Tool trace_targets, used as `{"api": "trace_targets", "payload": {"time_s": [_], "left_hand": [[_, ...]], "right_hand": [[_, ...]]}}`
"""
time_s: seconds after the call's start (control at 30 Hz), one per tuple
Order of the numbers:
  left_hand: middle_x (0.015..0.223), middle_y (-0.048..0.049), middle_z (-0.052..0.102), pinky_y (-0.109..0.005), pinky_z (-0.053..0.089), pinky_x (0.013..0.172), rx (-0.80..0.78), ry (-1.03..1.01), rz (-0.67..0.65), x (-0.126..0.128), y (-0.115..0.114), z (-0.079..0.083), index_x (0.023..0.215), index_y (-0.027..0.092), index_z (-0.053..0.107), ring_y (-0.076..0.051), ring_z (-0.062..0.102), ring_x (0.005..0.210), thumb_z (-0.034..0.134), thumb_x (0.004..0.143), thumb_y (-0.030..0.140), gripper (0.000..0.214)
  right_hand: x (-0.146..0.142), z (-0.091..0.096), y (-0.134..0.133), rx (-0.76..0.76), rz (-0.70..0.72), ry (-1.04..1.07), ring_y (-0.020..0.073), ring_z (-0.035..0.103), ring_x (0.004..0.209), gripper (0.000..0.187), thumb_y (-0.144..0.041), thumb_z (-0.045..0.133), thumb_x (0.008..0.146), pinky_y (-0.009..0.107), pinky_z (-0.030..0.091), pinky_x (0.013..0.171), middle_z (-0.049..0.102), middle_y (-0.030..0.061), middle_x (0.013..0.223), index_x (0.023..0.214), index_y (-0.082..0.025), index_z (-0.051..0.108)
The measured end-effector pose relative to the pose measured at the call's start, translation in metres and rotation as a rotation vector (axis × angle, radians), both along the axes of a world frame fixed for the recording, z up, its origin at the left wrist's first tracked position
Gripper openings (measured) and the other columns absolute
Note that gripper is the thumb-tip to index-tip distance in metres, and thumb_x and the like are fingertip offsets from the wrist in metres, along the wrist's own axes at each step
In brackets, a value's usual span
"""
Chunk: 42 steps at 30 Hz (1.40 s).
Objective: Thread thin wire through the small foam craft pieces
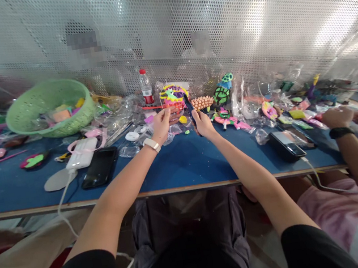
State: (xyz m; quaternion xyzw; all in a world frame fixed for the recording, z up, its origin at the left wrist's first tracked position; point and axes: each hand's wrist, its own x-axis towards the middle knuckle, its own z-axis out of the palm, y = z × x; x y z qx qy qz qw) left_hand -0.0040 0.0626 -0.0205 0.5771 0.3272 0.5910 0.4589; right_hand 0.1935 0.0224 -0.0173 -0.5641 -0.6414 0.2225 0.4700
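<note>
My left hand [161, 126] is closed in a pinch on a thin red strip [175, 104], which runs sideways above the blue table. My right hand [203, 123] is wrapped round a slim dark tool [188, 103] that points up and away from me; its exact kind does not show. Just beyond my hands lies a yellow, purple and green clay figure [172, 93]. To the right of the tool are a bumpy tan clay piece [203, 102] and a green-and-black clay turtle [222, 94]. A small yellow clay piece [182, 119] lies between my hands.
A green basket [15, 121] with clay packs stands left, near a red-capped bottle [146, 87]. A phone [100, 167] and a white power bank [82, 154] lie by my left forearm. At right, a co-worker's hands [338, 118] are near another phone [287, 145]. A perforated metal panel [156, 33] closes the back.
</note>
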Motion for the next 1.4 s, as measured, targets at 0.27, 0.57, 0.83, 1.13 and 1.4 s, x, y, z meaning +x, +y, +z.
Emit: {"api": "trace_targets", "payload": {"time_s": [0.27, 0.57, 0.83, 1.13, 1.4], "left_hand": [[0.134, -0.0147, 0.084, -0.04, 0.072, 0.089, 0.013, 0.002, -0.004, 0.004, -0.005, 0.001, 0.129, 0.02, 0.08, -0.025, 0.087, 0.103, 0.06, 0.114, 0.055, 0.043], [0.127, -0.014, 0.085, -0.039, 0.072, 0.085, 0.036, 0.013, 0.025, 0.005, -0.004, -0.001, 0.125, 0.02, 0.081, -0.023, 0.086, 0.095, 0.061, 0.112, 0.06, 0.047], [0.119, -0.0131, 0.086, -0.039, 0.072, 0.083, 0.03, 0.026, 0.036, 0.005, -0.002, -0.001, 0.124, 0.02, 0.08, -0.022, 0.086, 0.094, 0.06, 0.112, 0.062, 0.048], [0.114, -0.0152, 0.086, -0.042, 0.073, 0.083, 0.048, 0.097, 0.071, 0.003, -0.005, 0.001, 0.118, 0.017, 0.08, -0.027, 0.086, 0.095, 0.058, 0.111, 0.066, 0.054], [0.115, -0.0147, 0.086, -0.043, 0.073, 0.084, 0.038, 0.083, 0.072, 0.002, -0.004, -0.001, 0.116, 0.018, 0.08, -0.027, 0.087, 0.096, 0.06, 0.11, 0.066, 0.053]], "right_hand": [[-0.002, -0.002, 0.001, 0.002, -0.073, -0.013, 0.0279, 0.075, 0.088, 0.056, -0.078, 0.043, 0.109, 0.039, 0.056, 0.091, 0.069, 0.0044, 0.075, 0.084, -0.029, 0.055], [-0.006, 0.0, 0.0, 0.002, -0.083, -0.084, 0.0281, 0.073, 0.079, 0.052, -0.062, 0.043, 0.114, 0.037, 0.053, 0.087, 0.065, 0.0046, 0.066, 0.073, -0.031, 0.047], [-0.007, -0.002, 0.006, 0.002, -0.168, -0.176, 0.0333, 0.077, 0.094, 0.045, -0.05, 0.048, 0.115, 0.04, 0.053, 0.094, 0.071, 0.0094, 0.076, 0.075, -0.031, 0.047], [-0.012, -0.005, 0.006, -0.02, -0.202, -0.19, 0.0382, 0.078, 0.106, 0.04, -0.05, 0.049, 0.115, 0.04, 0.052, 0.093, 0.079, 0.0166, 0.095, 0.081, -0.029, 0.049], [-0.009, -0.014, 0.007, -0.017, -0.124, -0.1, 0.0333, 0.078, 0.1, 0.043, -0.058, 0.041, 0.117, 0.038, 0.054, 0.09, 0.076, 0.0108, 0.087, 0.085, -0.03, 0.05]]}}
